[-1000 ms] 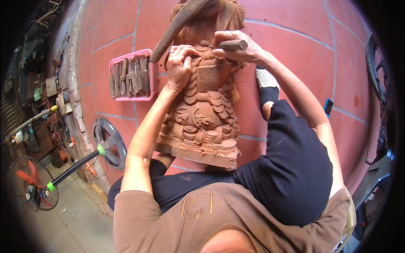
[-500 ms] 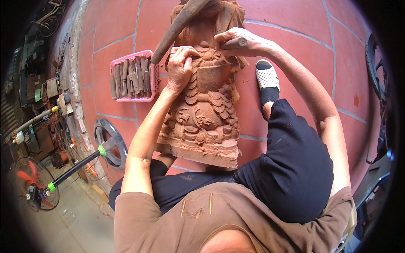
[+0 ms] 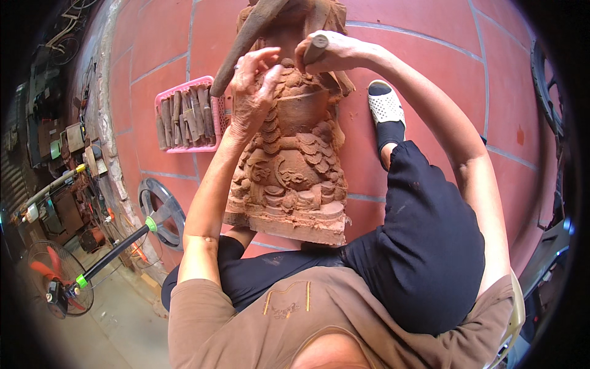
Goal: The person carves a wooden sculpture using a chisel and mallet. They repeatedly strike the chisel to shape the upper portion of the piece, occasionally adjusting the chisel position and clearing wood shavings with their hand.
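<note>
A reddish-brown wood carving (image 3: pixel 301 169) lies lengthwise in front of me, covered with relief of overlapping discs, rounded shapes and a framed panel. My right hand (image 3: pixel 338 52) is closed round a wooden-handled carving tool (image 3: pixel 316 49) over its upper part; the handle's butt end faces up, and the working end is hidden. To the left, my left hand (image 3: pixel 251 89) hovers by the carving's upper left side, fingers loosely curled and apart, holding nothing. A thick curved wooden limb (image 3: pixel 252 40) of the carving reaches out just beyond that hand.
Left of the carving, a pink plastic basket (image 3: pixel 216 138) holds several wooden-handled tools (image 3: pixel 184 117). A fan (image 3: pixel 58 273) on a pole with a round base (image 3: pixel 176 215) stands at lower left. My shoe (image 3: pixel 386 104) rests on the red tiled floor (image 3: pixel 430 61) at right.
My left hand has lifted off the carving, its fingers loosening apart. My right hand has moved slightly up and left, with the tool handle tilted more upright. The view has shifted a little.
</note>
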Demonstrator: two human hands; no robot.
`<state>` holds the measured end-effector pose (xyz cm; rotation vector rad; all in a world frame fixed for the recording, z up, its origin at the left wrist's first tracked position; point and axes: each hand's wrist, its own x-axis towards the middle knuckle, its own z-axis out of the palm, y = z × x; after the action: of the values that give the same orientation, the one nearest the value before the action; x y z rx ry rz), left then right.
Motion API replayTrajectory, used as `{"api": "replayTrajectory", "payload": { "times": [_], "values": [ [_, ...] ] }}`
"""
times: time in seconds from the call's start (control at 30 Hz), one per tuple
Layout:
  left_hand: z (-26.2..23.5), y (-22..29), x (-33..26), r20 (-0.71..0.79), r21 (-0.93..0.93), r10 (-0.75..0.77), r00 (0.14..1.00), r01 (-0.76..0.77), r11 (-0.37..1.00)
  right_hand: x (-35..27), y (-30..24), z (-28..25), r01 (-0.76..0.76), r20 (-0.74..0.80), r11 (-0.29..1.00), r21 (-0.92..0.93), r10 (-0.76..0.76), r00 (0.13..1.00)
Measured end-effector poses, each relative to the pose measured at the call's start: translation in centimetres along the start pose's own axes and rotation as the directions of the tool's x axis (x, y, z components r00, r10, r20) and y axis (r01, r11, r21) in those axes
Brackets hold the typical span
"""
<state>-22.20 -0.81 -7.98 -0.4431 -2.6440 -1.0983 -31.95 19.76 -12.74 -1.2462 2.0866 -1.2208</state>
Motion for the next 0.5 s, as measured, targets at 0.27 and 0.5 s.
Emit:
{"api": "replayTrajectory", "payload": {
  "times": [0.27,0.5],
  "values": [
    [1.2,1.6,1.8,0.005,-0.078,-0.083,0.997,0.083,0.993,0.8,-1.7,0.8,-0.101,-0.171,0.991,-0.087,0.085,0.982],
    [1.0,1.9,3.0,0.121,-0.183,-0.3,0.946,0.318,0.93,-9.0,4.1,2.0,-0.101,-0.573,0.878,0.468,0.389,0.722]
  ]
}}
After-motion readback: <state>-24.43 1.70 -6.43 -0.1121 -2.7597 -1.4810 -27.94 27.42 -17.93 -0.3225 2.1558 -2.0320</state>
